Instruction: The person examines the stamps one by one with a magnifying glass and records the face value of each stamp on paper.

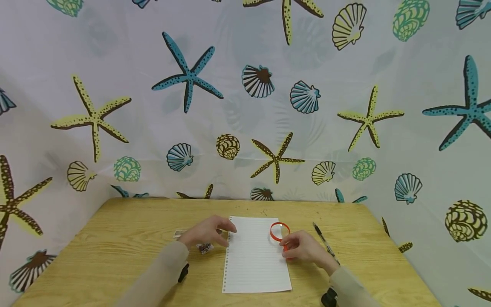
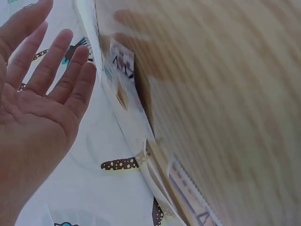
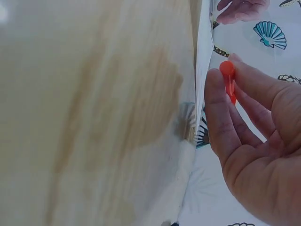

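My right hand [image 1: 304,247] pinches the handle of a red-rimmed magnifying glass [image 1: 271,230] over the right side of a lined, punched sheet of paper [image 1: 255,260]. In the right wrist view, the round red end of the handle [image 3: 227,69] shows between thumb and fingers. Beside the sheet's left edge is my left hand [image 1: 205,232], its fingers spread and holding nothing. Under and near it lie small printed paper pieces [image 1: 204,248], partly hidden by the hand. One piece [image 2: 193,190] has a perforated edge like a postage stamp in the left wrist view.
A dark pen [image 1: 324,238] lies on the wooden table [image 1: 126,251], right of the paper and just beyond my right hand. Behind and at the sides hangs a white cloth [image 1: 230,115] printed with starfish and shells.
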{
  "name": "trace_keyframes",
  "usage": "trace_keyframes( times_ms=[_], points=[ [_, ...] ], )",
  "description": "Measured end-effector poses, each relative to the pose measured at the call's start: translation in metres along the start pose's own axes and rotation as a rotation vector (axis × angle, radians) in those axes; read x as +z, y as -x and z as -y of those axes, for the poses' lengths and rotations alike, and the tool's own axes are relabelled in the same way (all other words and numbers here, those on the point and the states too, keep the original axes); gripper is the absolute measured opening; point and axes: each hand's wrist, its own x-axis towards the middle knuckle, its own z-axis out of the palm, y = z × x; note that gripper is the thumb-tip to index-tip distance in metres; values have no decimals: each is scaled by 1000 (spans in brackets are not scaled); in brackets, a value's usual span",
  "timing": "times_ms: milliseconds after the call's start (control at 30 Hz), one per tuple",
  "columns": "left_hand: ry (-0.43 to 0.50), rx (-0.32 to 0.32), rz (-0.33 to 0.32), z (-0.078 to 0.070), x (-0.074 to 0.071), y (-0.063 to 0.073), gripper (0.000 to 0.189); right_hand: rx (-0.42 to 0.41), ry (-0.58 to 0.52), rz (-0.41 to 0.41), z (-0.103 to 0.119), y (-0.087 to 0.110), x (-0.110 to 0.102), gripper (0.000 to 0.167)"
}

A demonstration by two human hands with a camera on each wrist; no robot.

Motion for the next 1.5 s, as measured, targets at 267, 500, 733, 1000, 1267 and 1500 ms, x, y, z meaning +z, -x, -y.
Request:
trace_keyframes(
  times_ms=[267, 500, 733, 1000, 1267, 1500],
  points=[
    [-26, -3, 49, -3, 8, -7, 38, 28, 73, -44, -12, 3, -10, 25],
    [-77, -6, 48, -2, 12, -10, 40, 47, 90, -37, -15, 6, -15, 24],
    [-83, -46, 51, 0, 13, -10, 43, 46, 52, -17, -17, 9, -18, 25],
    [-98, -71, 82, -2, 13, -14, 43, 53, 24, -8, -20, 10, -22, 27],
    [-124, -80, 110, -4, 11, -19, 43, 86, -4, -2, -21, 9, -26, 27],
    [-168, -84, 137, -5, 12, -18, 44, 107, -10, -5, -18, 10, -26, 26]
  ],
)
